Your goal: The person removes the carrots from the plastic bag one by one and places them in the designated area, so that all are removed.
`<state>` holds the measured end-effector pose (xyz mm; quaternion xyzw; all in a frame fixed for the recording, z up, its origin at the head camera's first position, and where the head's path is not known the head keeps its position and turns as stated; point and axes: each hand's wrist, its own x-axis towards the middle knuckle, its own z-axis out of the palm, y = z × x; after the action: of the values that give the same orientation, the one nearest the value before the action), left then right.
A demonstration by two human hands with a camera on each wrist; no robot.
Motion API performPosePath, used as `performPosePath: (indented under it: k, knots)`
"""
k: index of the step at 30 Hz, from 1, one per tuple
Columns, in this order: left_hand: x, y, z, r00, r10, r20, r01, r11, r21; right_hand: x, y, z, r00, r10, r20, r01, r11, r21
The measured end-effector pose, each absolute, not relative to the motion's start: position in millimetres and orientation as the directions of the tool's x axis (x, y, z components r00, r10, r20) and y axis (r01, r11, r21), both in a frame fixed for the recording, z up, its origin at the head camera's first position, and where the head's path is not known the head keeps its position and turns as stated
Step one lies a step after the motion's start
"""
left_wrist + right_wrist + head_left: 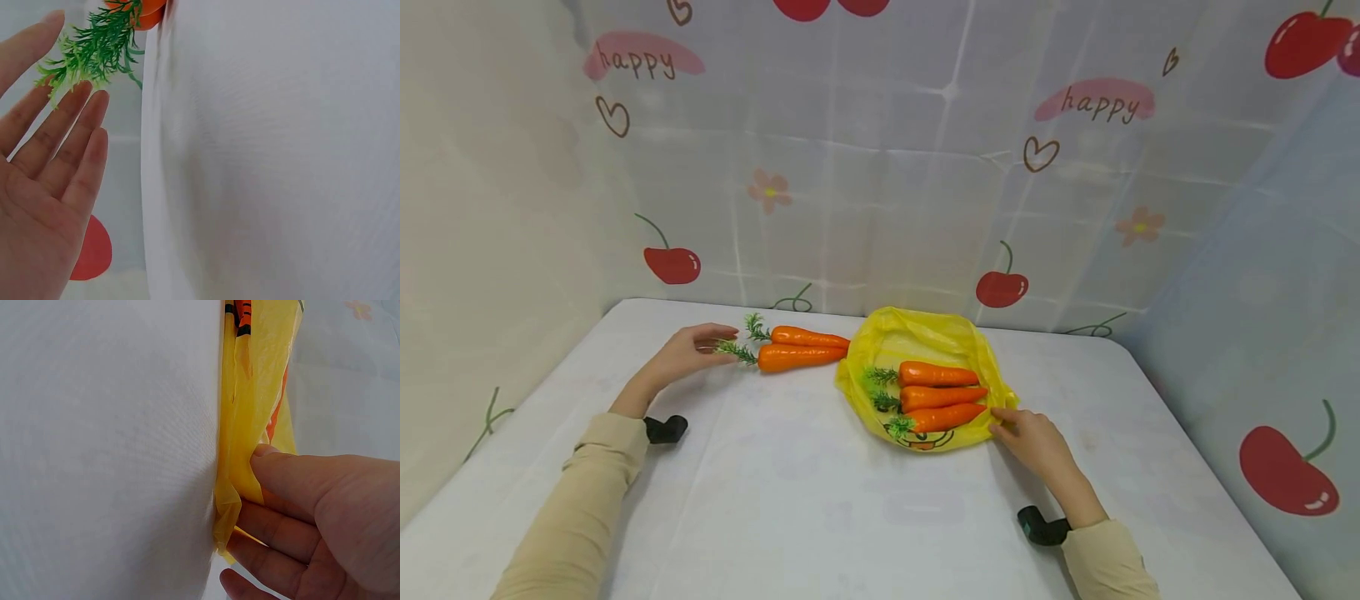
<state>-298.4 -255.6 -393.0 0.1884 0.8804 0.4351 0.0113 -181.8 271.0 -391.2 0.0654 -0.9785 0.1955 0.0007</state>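
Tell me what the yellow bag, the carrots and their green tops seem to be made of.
Yellow bag: thin plastic film with a soft sheen, judging by its fine creases and translucent folds.
Carrots: glossy, probably moulded plastic or coated foam, given the smooth, even orange and bright highlights.
Green tops: likely plastic, fairly matte, from the thin, needle-like sprigs.

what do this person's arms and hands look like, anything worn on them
The left hand and right hand are bare, without gloves. Both arms wear plain beige sleeves, and a small black device sits at each wrist.
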Motion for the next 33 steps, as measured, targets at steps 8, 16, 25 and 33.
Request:
performPosePath:
  k: [8,16,25,33]
  knots:
    - [-295.1,-263.9,-380.5,-0.925,0.331,0.184,0.338,0.503,0.796,-182.4,272.7,-392.6,-0.992,-0.126,0.02,-0.124,0.917,-0.379]
    - [-291.7,-267.5,-371.1,-0.921,0.332,0.205,0.356,0.502,0.788,-183.5,273.7,-394.1,-0.991,-0.132,0.015,-0.128,0.918,-0.376]
    - [-283.3,-233.5,-341.4,-0.91,0.368,0.189,0.347,0.432,0.832,-183.9,273.3,-393.9,-0.993,-0.121,0.006,-0.114,0.919,-0.378]
    - [-304.9,-193.9,-352.8,-0.889,0.419,0.187,0.341,0.33,0.88,-184.6,274.7,-395.7,-0.992,-0.127,0.005,-0.119,0.918,-0.378]
